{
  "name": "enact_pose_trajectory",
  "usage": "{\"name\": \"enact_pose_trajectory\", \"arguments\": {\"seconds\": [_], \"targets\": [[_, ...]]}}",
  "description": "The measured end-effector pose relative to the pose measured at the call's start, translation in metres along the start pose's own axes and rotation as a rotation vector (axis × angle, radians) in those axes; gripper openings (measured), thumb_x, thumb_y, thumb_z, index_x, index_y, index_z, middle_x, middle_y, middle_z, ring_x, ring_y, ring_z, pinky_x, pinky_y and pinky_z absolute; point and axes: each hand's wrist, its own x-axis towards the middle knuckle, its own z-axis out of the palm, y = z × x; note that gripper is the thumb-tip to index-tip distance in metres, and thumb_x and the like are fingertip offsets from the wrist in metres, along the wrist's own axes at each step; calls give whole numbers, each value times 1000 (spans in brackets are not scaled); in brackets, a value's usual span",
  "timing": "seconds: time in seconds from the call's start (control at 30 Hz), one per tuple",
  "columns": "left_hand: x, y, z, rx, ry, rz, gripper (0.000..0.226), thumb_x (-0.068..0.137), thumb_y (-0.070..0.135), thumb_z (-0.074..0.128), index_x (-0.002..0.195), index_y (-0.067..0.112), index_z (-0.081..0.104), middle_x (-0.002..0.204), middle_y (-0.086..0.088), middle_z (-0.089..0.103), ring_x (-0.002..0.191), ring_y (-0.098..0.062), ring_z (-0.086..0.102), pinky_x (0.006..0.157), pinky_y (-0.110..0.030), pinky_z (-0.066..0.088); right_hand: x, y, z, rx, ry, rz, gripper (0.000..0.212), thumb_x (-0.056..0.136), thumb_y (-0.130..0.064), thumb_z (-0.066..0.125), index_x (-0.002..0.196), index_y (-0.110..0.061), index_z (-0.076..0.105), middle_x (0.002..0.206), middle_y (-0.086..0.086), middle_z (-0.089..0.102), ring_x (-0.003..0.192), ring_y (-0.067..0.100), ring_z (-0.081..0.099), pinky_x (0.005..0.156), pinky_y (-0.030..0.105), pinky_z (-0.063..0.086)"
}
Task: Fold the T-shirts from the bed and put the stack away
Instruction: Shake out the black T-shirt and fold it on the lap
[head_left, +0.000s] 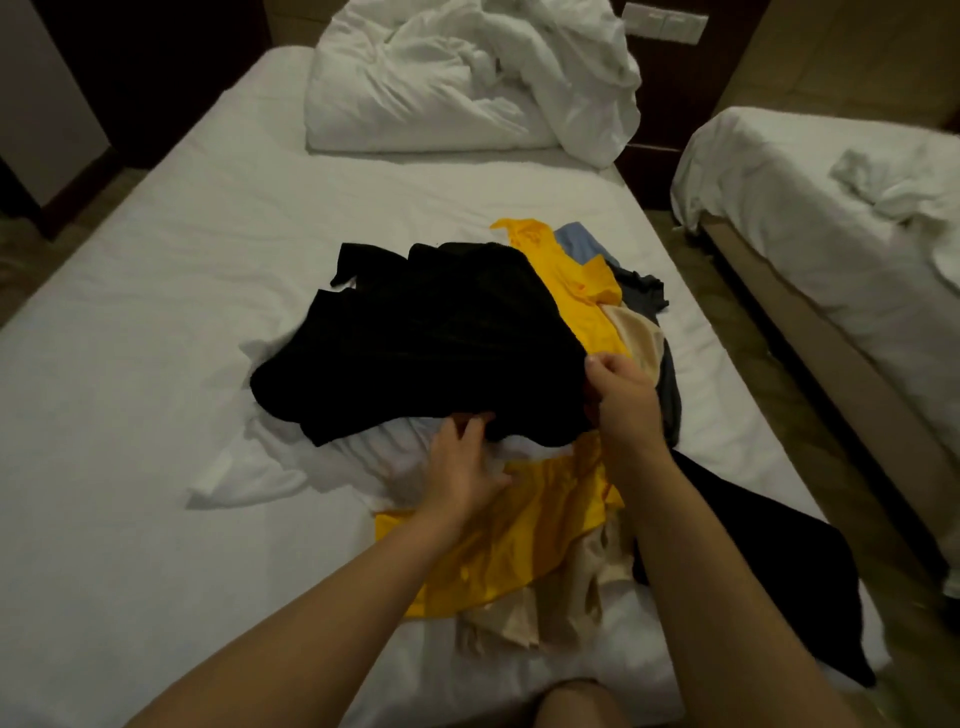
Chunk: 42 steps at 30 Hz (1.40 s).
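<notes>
The right hand (626, 402) is clenched on the right edge of the black T-shirt (431, 332), knuckles up and wrist bent slightly inward. The left hand (465, 467) reaches forward palm down, its fingers curled onto the shirt's near edge. Both forearms stretch out from the bottom of the view. The black T-shirt lies crumpled on top of the pile, mid-bed (156, 364), its long axis running roughly left to right. It covers a white shirt (363, 462) and a yellow shirt (519, 540).

Two beds (156, 322) (810, 218), two hands (462, 467) (626, 400), one duvet (441, 88).
</notes>
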Motion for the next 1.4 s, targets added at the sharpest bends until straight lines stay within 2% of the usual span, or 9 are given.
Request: {"name": "enact_pose_trajectory", "arguments": {"seconds": [0.13, 0.27, 0.37, 0.53, 0.73, 0.9, 1.17, 1.3, 1.4], "targets": [[3, 19, -22, -143, 299, 28, 84, 75, 36, 74, 143, 15, 30, 138, -19, 30, 124, -38, 34, 101, -47, 37, -13, -44, -21, 401, -178, 129, 21, 98, -14, 42, 87, -10, 59, 72, 3, 65, 71, 15, 64, 70, 28, 51], [5, 34, -38, -55, 387, 130, 61, 81, 32, 68, 135, 18, 44, 135, -16, 37, 120, -35, 36, 95, -48, 38, -24, -62, -50, 648, -336, 146, 23, 69, -26, 63, 85, -11, 53, 65, -2, 61, 69, 13, 67, 73, 32, 55], [2, 52, -47, -154, 324, 276, 34, 87, 10, 54, 120, 12, 60, 123, -12, 54, 115, -31, 48, 91, -43, 42, -26, -70, -63, 666, -243, 165, 15, 90, -18, 46, 79, -9, 51, 59, -3, 61, 66, 14, 65, 82, 35, 49], [-30, 75, -82, -368, 196, 352, 16, 89, 4, 54, 99, 12, 64, 86, 4, 63, 75, -4, 57, 66, -20, 44, -27, -64, -74, 62, 160, -60, 4, 94, -17, 53, 97, -15, 54, 89, 0, 58, 91, 20, 58, 73, 27, 47], [-75, 82, -122, -310, 98, 422, 20, 85, 4, 56, 99, 12, 67, 93, -4, 66, 87, -14, 59, 77, -30, 47, -102, -59, -34, -489, -428, -381, 34, 87, -26, 65, 118, -30, 52, 97, -18, 51, 91, -2, 49, 70, 7, 42], [-106, 90, -163, -278, 119, 426, 4, 84, 9, 62, 85, 9, 66, 76, -4, 62, 76, -17, 57, 66, -25, 38, -129, -78, -34, -469, -253, -529, 21, 92, -9, 54, 78, -25, 57, 63, -10, 48, 59, 5, 43, 51, 16, 30], [-163, 107, -214, -482, 146, 427, 40, 85, 38, 53, 87, 0, 63, 72, -9, 60, 66, -11, 52, 63, -29, 36, -184, -159, -53, -65, -343, -423, 15, 90, -4, 50, 93, -1, 65, 85, 14, 64, 78, 19, 59, 71, 30, 44], [-195, 132, -239, -573, 111, 519, 3, 89, 16, 60, 91, 16, 60, 65, -3, 52, 54, -6, 49, 53, -22, 41, -207, -189, -67, -132, -393, -471, 10, 90, -14, 56, 88, -11, 65, 79, 4, 64, 76, 16, 60, 73, 30, 45], [-213, 151, -257, -541, 134, 604, 15, 90, 12, 57, 86, 25, 51, 64, 1, 57, 51, -6, 53, 51, -21, 45, -218, -204, -71, -158, -424, -510, 8, 89, -17, 60, 83, -14, 64, 75, 2, 61, 70, 13, 58, 69, 28, 44]]}}
